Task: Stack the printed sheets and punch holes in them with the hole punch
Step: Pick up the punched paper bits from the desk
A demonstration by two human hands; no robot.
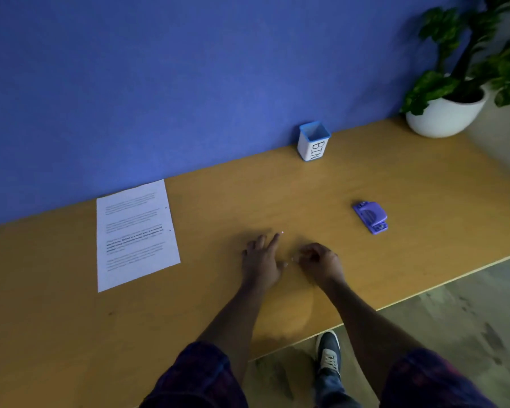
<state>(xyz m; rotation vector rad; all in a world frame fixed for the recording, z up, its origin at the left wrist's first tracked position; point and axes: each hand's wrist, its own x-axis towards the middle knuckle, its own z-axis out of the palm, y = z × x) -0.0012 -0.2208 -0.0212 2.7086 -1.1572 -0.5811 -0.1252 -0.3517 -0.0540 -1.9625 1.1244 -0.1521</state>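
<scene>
Both hands are on the yellow desk [277, 178] near its front edge, almost touching each other. Left hand [261, 260] lies flat, palm down, fingers spread, holding nothing. Right hand [318, 262] is curled loosely, fingertips pinched together near the left thumb; can't tell if anything tiny is between them. Printed sheets [136, 234] lie flat at about 9 o'clock from the hands, well apart, far edge at the blue wall [189, 69]; two small dark dots show along the right margin. Purple hole punch [371, 217] sits at about 2 o'clock from the right hand, clear of it, untouched. White cup marked BIN [312, 142] at 12 o'clock, against the wall. Potted plant [448, 113] at the far right corner.
</scene>
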